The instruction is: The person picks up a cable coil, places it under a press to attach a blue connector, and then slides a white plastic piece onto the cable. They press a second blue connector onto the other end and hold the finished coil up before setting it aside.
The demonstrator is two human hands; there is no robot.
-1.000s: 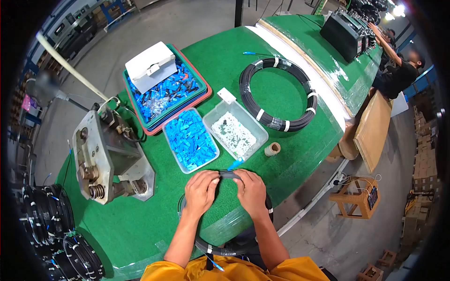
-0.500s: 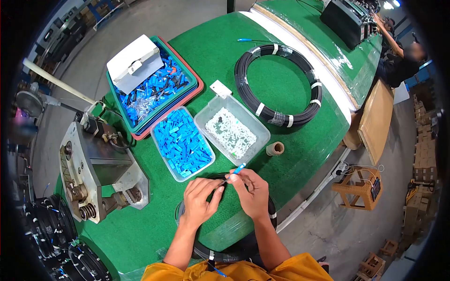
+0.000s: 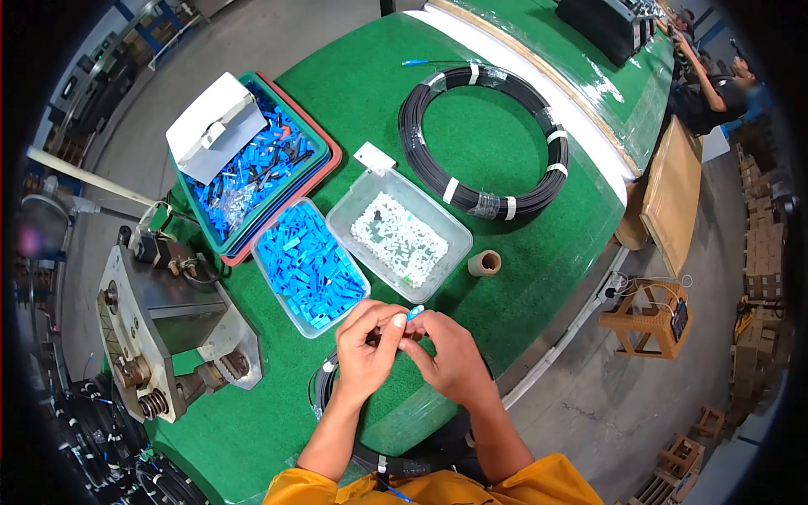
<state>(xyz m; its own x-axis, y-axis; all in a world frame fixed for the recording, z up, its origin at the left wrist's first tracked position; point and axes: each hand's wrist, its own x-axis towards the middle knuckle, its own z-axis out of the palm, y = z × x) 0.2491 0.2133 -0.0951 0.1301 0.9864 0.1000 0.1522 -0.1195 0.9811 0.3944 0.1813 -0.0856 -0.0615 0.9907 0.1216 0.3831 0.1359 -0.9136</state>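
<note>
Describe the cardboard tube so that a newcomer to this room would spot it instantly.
On the green-topped table, find the large coil of black cable. Between it and the person's right hand, beside the clear bin, sits the cardboard tube. Unlike its neighbours, it is short, brown and hollow.

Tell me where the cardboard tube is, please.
In the head view, the cardboard tube stands on the green table, just right of the bin of white pieces.

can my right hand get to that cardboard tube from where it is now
Probably yes: the tube stands close beyond your right hand, with only bare green tabletop between. The hand seems busy at the blue connector, though.
</note>
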